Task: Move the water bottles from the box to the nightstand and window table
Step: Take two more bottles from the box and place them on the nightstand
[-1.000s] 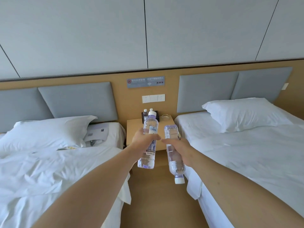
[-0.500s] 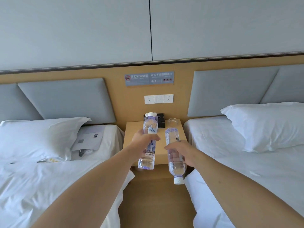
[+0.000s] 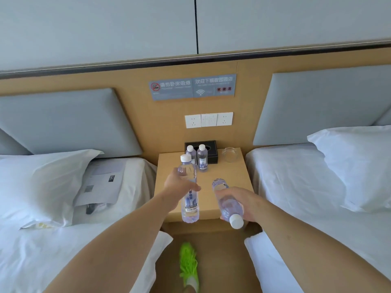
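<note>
- Left hand (image 3: 176,186) wraps an upright clear plastic water bottle with white cap (image 3: 189,191), above the light wooden nightstand (image 3: 230,182).
- Right hand (image 3: 243,203) clamps a second clear plastic bottle (image 3: 227,203), tilted, cap toward the camera.
- Two more small capped bottles (image 3: 202,157) stand at the back beside a black box (image 3: 211,153) and a clear glass ashtray (image 3: 230,155).

There was one camera, worn on the person's head. It looked forward and down between two beds, close to the nightstand (image 3: 203,187) in the middle of the frame. Both arms reached in from the bottom corners. The wall filled the top, and a green shoe (image 3: 189,264) showed at the bottom middle.
</note>
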The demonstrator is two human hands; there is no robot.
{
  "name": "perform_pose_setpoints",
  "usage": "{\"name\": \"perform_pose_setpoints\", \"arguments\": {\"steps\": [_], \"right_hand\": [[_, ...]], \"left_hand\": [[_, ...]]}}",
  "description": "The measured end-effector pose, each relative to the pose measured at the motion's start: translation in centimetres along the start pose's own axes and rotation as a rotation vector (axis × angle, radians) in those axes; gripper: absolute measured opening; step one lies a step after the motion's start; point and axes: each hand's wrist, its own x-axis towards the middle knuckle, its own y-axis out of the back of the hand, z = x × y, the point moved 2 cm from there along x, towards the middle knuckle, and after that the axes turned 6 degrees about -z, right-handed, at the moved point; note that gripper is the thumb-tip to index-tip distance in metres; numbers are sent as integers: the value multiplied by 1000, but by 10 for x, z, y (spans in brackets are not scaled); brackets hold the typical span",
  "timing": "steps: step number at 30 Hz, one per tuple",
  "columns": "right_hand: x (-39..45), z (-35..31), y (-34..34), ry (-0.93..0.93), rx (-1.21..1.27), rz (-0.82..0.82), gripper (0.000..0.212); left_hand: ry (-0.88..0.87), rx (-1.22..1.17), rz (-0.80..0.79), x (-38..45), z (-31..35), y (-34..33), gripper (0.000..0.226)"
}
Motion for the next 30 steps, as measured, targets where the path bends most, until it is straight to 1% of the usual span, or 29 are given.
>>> {"name": "perform_pose_setpoints", "arguments": {"steps": [1,4,6,8,10,12,14,16,18,19,23,28,30], "right_hand": [[14,-5,0,-6,-24,6,49],[53,-27,1,-42,-231,134,54],[75,-44,3,-91,-313,189,57],[92,-60,3,-159,-305,190,52],[106,-70,-1,-207,-276,157,50],[123,-77,-3,-211,-349,168,53],[139,-85,-5,-195,-485,219,59],[155,-95,-4,-159,-651,282,57],[172,-107,1,-87,-801,322,55],[181,-112,3,-46,-834,335,57],[212,-124,20,53,-846,368,61],[256,-137,46,148,-899,342,54],[270,-143,52,184,-895,336,44]], "left_hand": [[5,7,-10,19,1,4,73],[33,45,-57,71,3,17,72],[52,83,-93,102,7,25,73],[71,96,-124,130,11,32,73],[97,88,-155,154,12,38,74],[113,92,-192,173,11,42,78],[114,130,-225,190,7,43,80],[110,189,-237,204,2,40,77],[106,272,-235,215,-2,36,76],[104,319,-235,220,-5,33,77],[75,366,-210,237,-12,21,74],[14,522,-120,254,-19,0,62],[-5,543,-88,259,-24,-10,59]]}}
